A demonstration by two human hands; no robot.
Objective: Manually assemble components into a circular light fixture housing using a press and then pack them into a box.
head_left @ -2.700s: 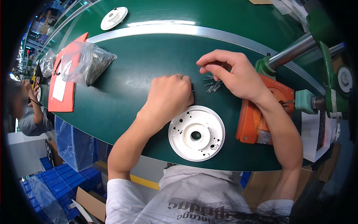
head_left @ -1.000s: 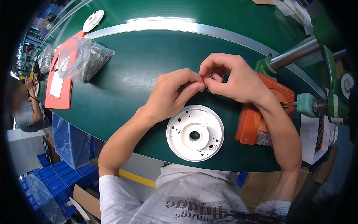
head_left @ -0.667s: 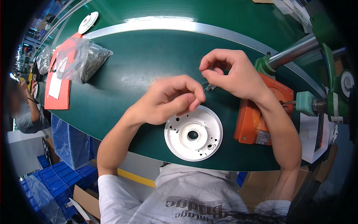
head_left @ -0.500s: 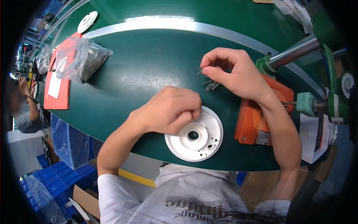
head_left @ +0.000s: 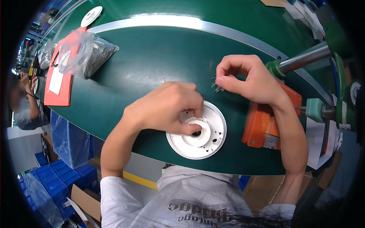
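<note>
A round white plastic disc [head_left: 215, 117] with a raised hub and a central hole lies near the table's front edge. Over its left side is my left hand [head_left: 163, 108], thumb on the hub by the hole and forefinger curled apart from it; nothing shows between them. My right hand [head_left: 249, 79] pinches thumb and forefinger together right at a small pile of thin metal pins [head_left: 218, 89]. A thin pin end shows beside those fingertips, though the fingers hide most of what they grip. Part of the pile is covered by this hand.
An orange box-shaped fixture [head_left: 256, 129] and a green press with a steel column [head_left: 304, 59] stand at right. Far left, a clear bag of metal pins [head_left: 95, 55] sits by an orange mat [head_left: 61, 98]. Another white disc [head_left: 91, 16] lies beyond. A co-worker [head_left: 28, 110] is at far left.
My left thumb has moved away from the forefinger, down to the disc's central hole. My right hand has shifted slightly right and down over the pins; the pin it held out is no longer plainly visible.
</note>
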